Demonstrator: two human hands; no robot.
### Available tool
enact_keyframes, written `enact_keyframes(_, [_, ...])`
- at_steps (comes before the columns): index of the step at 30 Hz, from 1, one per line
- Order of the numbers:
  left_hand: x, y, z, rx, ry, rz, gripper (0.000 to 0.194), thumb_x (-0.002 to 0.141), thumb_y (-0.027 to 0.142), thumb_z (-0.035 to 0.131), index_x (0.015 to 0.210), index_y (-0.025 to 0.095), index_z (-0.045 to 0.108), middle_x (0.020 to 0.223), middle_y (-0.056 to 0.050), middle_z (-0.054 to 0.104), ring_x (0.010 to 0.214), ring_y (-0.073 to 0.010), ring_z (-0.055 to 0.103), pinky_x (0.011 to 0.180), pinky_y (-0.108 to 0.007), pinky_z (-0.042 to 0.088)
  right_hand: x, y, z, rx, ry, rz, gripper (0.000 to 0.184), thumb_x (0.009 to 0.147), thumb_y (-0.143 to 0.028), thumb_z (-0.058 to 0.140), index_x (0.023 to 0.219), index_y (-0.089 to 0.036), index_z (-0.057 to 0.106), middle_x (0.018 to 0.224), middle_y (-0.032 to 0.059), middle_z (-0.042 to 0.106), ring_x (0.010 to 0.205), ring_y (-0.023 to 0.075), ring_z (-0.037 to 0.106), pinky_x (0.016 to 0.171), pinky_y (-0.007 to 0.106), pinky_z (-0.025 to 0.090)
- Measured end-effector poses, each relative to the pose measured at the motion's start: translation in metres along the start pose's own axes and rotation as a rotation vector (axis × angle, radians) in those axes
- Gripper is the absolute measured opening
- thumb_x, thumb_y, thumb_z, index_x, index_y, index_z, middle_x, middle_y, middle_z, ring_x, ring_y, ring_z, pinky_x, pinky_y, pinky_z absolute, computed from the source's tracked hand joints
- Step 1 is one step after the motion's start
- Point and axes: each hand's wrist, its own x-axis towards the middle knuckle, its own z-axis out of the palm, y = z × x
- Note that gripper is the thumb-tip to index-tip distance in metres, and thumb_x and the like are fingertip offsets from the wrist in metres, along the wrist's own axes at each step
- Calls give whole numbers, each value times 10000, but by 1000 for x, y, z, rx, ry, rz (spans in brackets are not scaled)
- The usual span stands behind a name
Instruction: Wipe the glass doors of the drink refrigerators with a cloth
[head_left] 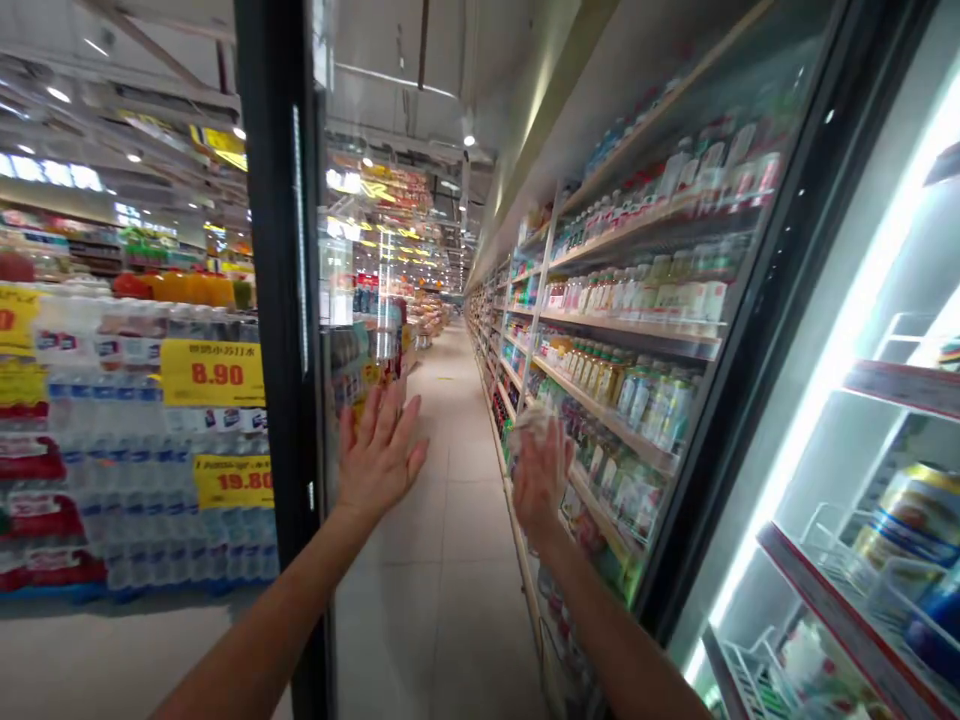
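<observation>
A glass cooler door (442, 560) stands swung out in front of me, with a black frame (274, 250). My left hand (381, 445) lies flat near the door's left side, palm toward the glass, its fingers spread and holding nothing. To the right, my right hand (538, 475) has a whitish cloth (534, 420) under its fingers, at the glass. That hand is slightly blurred, and its palm hides part of the cloth. Rows of bottles show in the glass behind the right hand; I cannot tell how much of this is reflection.
On the right, the lit cooler has wire-fronted shelves (832, 620) with cans (911, 515). A stack of bottled water (172, 480) with yellow price signs (214, 372) stands on the left. Pale tiled floor (135, 660) runs below it.
</observation>
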Motion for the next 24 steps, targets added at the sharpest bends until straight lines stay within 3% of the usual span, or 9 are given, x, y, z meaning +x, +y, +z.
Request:
enact_keyframes(2, [4, 0, 1, 6, 0, 2, 707, 812, 331, 516, 1410, 286, 141, 1471, -67, 207, 1365, -256, 152, 1091, -506, 133, -28, -23, 7, 68, -111, -177, 495, 820, -127, 413, 1263, -339, 466, 1349, 55, 453, 1326, 244, 294, 1048, 518, 286])
enact_keyframes(4, [5, 0, 2, 12, -7, 4, 700, 811, 334, 519, 1408, 284, 156, 1473, -63, 205, 1365, -258, 155, 1092, -502, 133, -48, -13, 5, 79, -143, -190, 468, 819, -128, 423, 1224, -350, 504, 1329, 46, 478, 1309, 239, 329, 1046, 518, 290])
enact_keyframes(8, [4, 1, 3, 6, -28, -3, 702, 814, 339, 518, 1409, 294, 146, 1489, -37, 155, 1369, -258, 145, 1097, -500, 124, -57, 68, -13, -71, 48, 269, 448, 859, -196, 381, 1302, -242, 437, 1429, 142, 317, 1334, 300, 263, 1015, 593, 279])
enact_keyframes(11, [3, 2, 5, -20, -31, -9, 700, 817, 341, 512, 1408, 309, 138, 1495, -22, 129, 1370, -264, 139, 1101, -509, 104, -51, 85, -18, -105, 163, 507, 485, 877, -222, 339, 1361, -193, 346, 1458, 171, 234, 1347, 316, 220, 1004, 603, 288])
enact_keyframes(13, [3, 2, 6, -44, -29, -15, 695, 815, 343, 514, 1407, 304, 152, 1493, -35, 145, 1370, -270, 136, 1102, -512, 90, -49, 59, -12, -57, 109, 406, 501, 870, -197, 346, 1371, -214, 326, 1469, 154, 213, 1356, 306, 197, 1009, 583, 301])
enact_keyframes(16, [4, 1, 9, -48, -27, -21, 687, 811, 342, 522, 1404, 297, 178, 1488, -47, 168, 1368, -273, 147, 1104, -512, 86, -50, 13, 1, 34, -68, 89, 500, 842, -122, 370, 1317, -275, 406, 1442, 108, 294, 1352, 272, 222, 1034, 536, 303])
enact_keyframes(18, [4, 0, 11, -41, -24, -16, 685, 808, 336, 529, 1402, 293, 191, 1486, -48, 180, 1365, -273, 161, 1103, -512, 98, -53, 15, 2, 56, -126, -21, 468, 830, -109, 390, 1245, -303, 483, 1401, 80, 372, 1337, 255, 265, 1043, 517, 301])
enact_keyframes(20, [5, -1, 12, -48, -24, -12, 688, 802, 329, 540, 1400, 289, 203, 1483, -53, 192, 1362, -276, 171, 1100, -514, 113, -56, 50, -4, 23, -82, 92, 416, 833, -150, 405, 1209, -284, 519, 1389, 86, 388, 1326, 257, 288, 1043, 522, 295])
enact_keyframes(24, [5, -2, 13, -70, 10, -5, 696, 781, 333, 573, 1391, 271, 242, 1470, -77, 230, 1355, -291, 188, 1093, -522, 128, -58, 144, -24, -84, 169, 635, 460, 870, -274, 326, 1296, -137, 432, 1418, 174, 308, 1336, 290, 245, 1038, 557, 273])
